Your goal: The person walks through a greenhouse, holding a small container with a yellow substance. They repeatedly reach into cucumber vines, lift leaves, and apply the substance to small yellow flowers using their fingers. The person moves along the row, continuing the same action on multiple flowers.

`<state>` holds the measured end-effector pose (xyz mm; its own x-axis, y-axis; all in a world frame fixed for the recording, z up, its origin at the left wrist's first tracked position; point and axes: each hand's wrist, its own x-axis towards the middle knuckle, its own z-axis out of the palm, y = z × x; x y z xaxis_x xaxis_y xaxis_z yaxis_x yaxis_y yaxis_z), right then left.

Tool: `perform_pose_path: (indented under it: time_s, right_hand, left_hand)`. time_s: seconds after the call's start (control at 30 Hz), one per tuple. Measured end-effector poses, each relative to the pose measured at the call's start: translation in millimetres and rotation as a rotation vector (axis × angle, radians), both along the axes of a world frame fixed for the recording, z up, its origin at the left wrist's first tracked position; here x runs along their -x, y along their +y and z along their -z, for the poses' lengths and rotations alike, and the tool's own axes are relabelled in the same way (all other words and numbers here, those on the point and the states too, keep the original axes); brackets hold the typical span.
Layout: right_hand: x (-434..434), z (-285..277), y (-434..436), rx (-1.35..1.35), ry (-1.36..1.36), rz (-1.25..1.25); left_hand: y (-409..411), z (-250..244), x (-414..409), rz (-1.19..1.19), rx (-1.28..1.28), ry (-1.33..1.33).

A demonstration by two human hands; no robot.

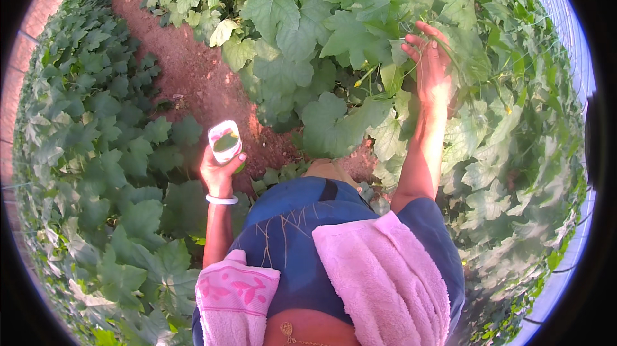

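Note:
In the head view my left hand (pixel 219 170) is closed around a small white container (pixel 225 141) with rounded corners, a pinkish inside and something green in it. A white bangle (pixel 221 199) circles that wrist. My right hand (pixel 431 54) is raised among the vine leaves at the upper right, its fingers bent around thin green stems or tendrils. Close to the right hand are a small yellow bud (pixel 357 84) on a green stalk and a broad lobed leaf (pixel 470 54). Leaves partly hide the fingertips.
Dense leafy vines (pixel 356 33) rise ahead and to the right, with thin strings among them. Another leafy row (pixel 111 177) stands at the left. A reddish soil path (pixel 193 66) runs between the rows. A pink towel (pixel 381 273) hangs over my shoulders.

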<state>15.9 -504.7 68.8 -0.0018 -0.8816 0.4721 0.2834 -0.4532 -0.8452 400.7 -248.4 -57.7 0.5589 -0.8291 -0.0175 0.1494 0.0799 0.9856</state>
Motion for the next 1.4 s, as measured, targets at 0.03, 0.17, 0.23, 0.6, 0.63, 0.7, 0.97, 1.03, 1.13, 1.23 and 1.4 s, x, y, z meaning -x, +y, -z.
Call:
perform_pose_path:
  time_s: [0.03,0.17,0.23,0.6,0.63,0.7,0.97,1.03,1.13,1.23,1.4]
  right_hand:
    - [6.7,5.9,6.9,0.013,-0.011,-0.038]
    - [25.6,31.6,29.7,-0.073,0.12,-0.325]
    - [21.4,43.1,42.6,-0.151,0.256,-0.453]
    - [-131.7,102.4,10.2,0.039,1.237,-0.251]
    - [-144.8,99.5,1.0,0.014,1.147,-0.207]
    - [-175.9,83.3,-15.8,-0.027,0.956,-0.127]
    - [-242.9,43.0,-143.5,0.27,0.977,0.238]
    - [-241.1,27.1,-172.3,0.174,1.082,0.26]
    - [-209.5,6.5,-216.3,0.115,1.246,0.477]
    - [-201.7,-55.5,-227.2,-0.021,1.489,0.522]
    - [-199.6,-111.0,-264.2,0.003,1.26,0.131]
  left_hand:
    - [3.1,2.2,-3.7,-0.01,-0.008,-0.004]
    - [8.7,3.1,-13.6,-0.038,-0.051,-0.009]
    - [8.9,3.8,-17.4,-0.051,-0.055,-0.004]
    - [-11.2,16.5,-77.8,-0.109,-0.034,-0.011]
    - [-18.1,17.1,-85.6,-0.103,-0.024,-0.012]
    - [-35.9,17.0,-106.2,-0.086,-0.02,0.008]
    - [-148.5,-7.2,-190.1,0.057,-0.05,-0.018]
    - [-175.1,-12.0,-204.9,0.081,-0.031,-0.008]
    - [-203.2,-16.6,-225.4,0.097,-0.032,0.014]
    - [-223.9,-8.7,-243.6,0.112,-0.051,0.039]
    - [-249.9,1.4,-258.7,0.176,-0.077,0.018]
